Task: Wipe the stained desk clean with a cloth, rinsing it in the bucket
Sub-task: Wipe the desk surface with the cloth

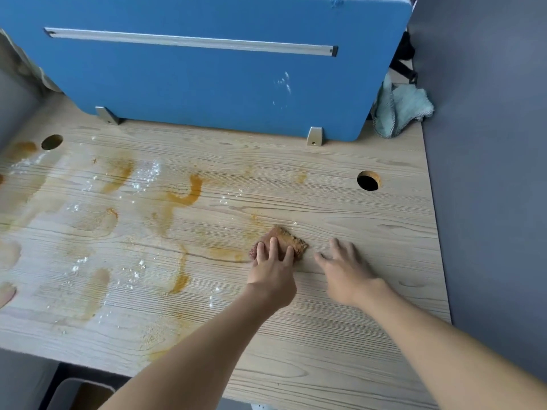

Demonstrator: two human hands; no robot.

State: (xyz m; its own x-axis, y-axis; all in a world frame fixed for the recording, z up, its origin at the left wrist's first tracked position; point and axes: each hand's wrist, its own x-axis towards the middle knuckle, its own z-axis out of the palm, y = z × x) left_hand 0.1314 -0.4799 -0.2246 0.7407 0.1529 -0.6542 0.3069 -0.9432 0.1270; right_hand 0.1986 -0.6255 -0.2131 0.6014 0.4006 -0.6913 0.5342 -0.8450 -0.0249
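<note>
Left hand [273, 272] fingers straight, pressing stained brown cloth [288, 241] onto wooden desk [340, 208]; right hand [346, 272] beside, fingers spread, holding nothing.

the cloth [288, 241] is a small folded wad, soaked brown-orange with a reddish edge at its left, lying flat on the counter [355, 335] right of the middle, under the straight fingers of my left hand [273, 273]. the counter is pale wood-grain, and orange-brown stains [189, 193] in smears, arcs and faded wet patches cover its left and middle, with white powdery specks [148, 174] scattered among them, while the part right of the cloth looks clean. below the front edge at lower left, only the grey rim of the bucket [88, 382] shows, brownish inside.
</note>
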